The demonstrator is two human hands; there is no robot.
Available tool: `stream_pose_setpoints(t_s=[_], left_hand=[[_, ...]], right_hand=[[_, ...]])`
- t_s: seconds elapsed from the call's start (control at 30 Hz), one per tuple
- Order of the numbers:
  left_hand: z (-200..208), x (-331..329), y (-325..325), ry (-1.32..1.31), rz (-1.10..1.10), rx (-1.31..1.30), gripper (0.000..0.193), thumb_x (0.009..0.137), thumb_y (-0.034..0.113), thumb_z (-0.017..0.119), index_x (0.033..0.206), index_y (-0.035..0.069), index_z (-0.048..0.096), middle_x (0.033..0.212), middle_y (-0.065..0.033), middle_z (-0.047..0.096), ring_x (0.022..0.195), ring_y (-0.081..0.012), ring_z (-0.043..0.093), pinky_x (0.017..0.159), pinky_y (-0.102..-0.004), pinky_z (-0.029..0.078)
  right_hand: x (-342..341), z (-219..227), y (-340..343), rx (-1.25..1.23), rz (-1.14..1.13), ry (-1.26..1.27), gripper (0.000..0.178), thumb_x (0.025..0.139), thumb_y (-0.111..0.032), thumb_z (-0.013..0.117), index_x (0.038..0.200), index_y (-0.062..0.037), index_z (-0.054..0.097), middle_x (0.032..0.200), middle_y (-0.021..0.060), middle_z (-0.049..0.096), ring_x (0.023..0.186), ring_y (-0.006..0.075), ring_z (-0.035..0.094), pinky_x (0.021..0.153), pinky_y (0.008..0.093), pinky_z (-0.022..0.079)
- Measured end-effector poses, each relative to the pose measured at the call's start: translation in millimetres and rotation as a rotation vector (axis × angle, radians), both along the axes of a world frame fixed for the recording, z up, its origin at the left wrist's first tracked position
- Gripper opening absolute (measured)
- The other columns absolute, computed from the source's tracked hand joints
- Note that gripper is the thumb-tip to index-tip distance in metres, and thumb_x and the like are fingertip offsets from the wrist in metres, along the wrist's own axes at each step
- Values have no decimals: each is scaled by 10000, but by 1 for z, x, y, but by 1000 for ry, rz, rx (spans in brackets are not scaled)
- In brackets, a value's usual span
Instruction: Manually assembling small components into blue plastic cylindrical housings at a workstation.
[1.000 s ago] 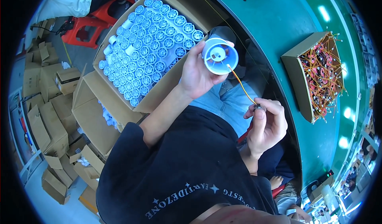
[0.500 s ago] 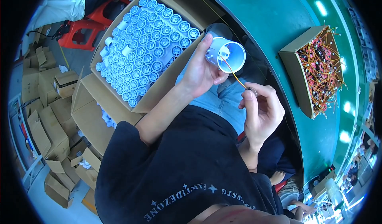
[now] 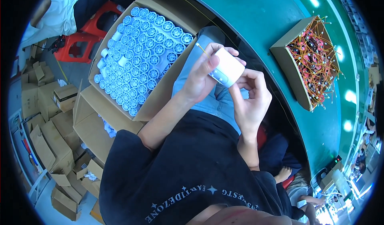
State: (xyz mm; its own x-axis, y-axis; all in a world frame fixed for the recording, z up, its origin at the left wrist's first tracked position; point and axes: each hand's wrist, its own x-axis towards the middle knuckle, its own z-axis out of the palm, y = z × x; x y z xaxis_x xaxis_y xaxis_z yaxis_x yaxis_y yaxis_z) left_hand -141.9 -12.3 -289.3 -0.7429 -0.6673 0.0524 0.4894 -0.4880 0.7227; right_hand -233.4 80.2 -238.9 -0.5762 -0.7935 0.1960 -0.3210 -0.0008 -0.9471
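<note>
My left hand [image 3: 202, 77] is wrapped round a white plastic cup-shaped housing [image 3: 229, 67], held tilted above my lap. A thin yellow-orange wire [image 3: 203, 50] with a small pale tip sticks out past my left fingers, at the housing's upper left. At the lower right end of the housing, my right hand [image 3: 253, 99] has its thumb and forefinger bent against the rim, with the other fingers curled. That end faces away, so the inside of the housing is hidden. Whether a small part sits between my right fingertips and the housing cannot be seen.
To the left stands a large open carton [image 3: 154, 101] packed with rows of similar white housings [image 3: 138, 49]. On the green table [image 3: 256, 17] at right, a cardboard box [image 3: 286, 59] holds tangled orange wires with red parts. Red stools [image 3: 74, 47] and empty cartons [image 3: 52, 139] lie farther left.
The housing has been turned so its open end no longer faces me. My right hand, which pinched a small dark round part on the wire, has moved up to the housing's rim.
</note>
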Motion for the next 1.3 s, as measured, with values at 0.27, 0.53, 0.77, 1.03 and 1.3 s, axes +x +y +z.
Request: stream_pose_setpoints(t_s=[0.27, 0.53, 0.77, 1.03, 1.3], left_hand=[[12, 0, -4, -67, 19, -315, 493, 1015, 400, 308, 1324, 32, 417, 1272, -187, 504, 1104, -271, 585, 910, -379, 500], [-2, -6, -13, 52, -75, 446, 442, 1005, 277, 277, 1302, -4, 446, 1132, -188, 590, 936, -260, 636, 763, -359, 536], [-8, -9, -12, 147, -113, 547, 422, 995, 269, 281, 1265, 1, 463, 1123, -186, 587, 900, -250, 631, 724, -359, 533], [-7, -11, -12, 113, -135, 434, 466, 1024, 360, 258, 1244, 9, 473, 1120, -184, 589, 972, -266, 615, 860, -377, 495], [12, -18, -6, 40, -11, 369, 557, 1030, 435, 212, 1264, -4, 462, 1079, -185, 603, 1009, -256, 599, 887, -351, 480]], right_hand=[[-12, 1, 10, 61, -6, -352, 258, 780, 66, 678, 1019, 63, 578, 844, 45, 643, 675, 52, 578, 627, 178, 474], [3, 5, -7, 82, -48, 30, 263, 770, -13, 703, 1004, 6, 586, 751, 87, 642, 507, 111, 567, 483, 241, 452], [8, 13, -9, 118, -62, 266, 242, 776, 13, 718, 983, 24, 592, 839, 116, 693, 514, 51, 551, 485, 196, 444], [4, 10, -6, 131, -101, 221, 257, 773, 21, 714, 1011, 9, 616, 809, 107, 691, 492, 55, 552, 477, 194, 445], [-9, 12, -8, 119, -19, 180, 229, 791, 13, 700, 1012, 4, 639, 722, 91, 670, 491, 71, 589, 463, 197, 444]])
